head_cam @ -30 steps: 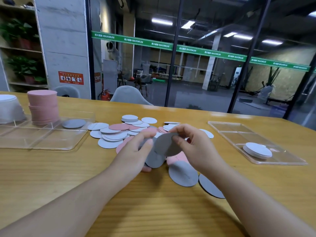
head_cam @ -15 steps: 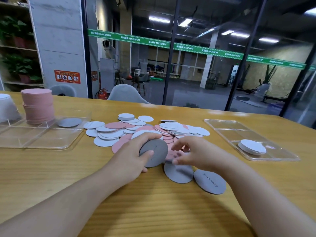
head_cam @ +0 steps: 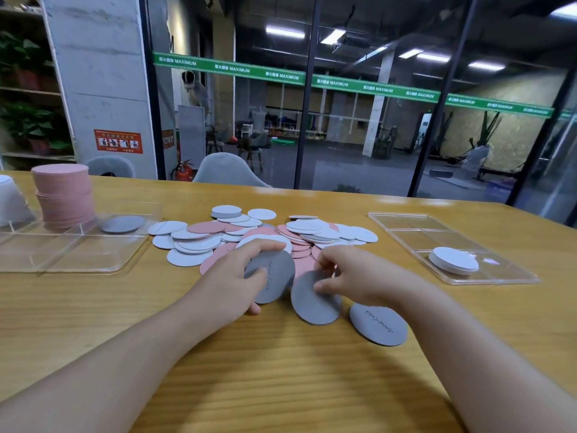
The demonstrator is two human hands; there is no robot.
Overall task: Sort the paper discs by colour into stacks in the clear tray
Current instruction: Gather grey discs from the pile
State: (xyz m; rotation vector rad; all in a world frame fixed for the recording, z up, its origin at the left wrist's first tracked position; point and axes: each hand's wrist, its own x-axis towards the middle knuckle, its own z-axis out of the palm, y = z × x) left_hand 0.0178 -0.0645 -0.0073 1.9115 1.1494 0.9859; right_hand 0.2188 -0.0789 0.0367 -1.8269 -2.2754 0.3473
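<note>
Left hand (head_cam: 231, 284) grips a grey disc (head_cam: 271, 276), tilted up off the counter (head_cam: 281, 370), fingers curled over its top edge, thumb across its face. Right hand (head_cam: 349, 276) pinches a second grey disc (head_cam: 313, 303) lying just beside the first; whether the two edges touch is hard to tell. Third grey disc (head_cam: 378, 324) flat, near right. Loose pile (head_cam: 249, 232) of white and pink discs behind both hands. Left clear tray (head_cam: 78, 264): tall pink stack (head_cam: 64, 196), one grey disc (head_cam: 122, 224). Right clear tray (head_cam: 499, 273): low white stack (head_cam: 454, 260).
</note>
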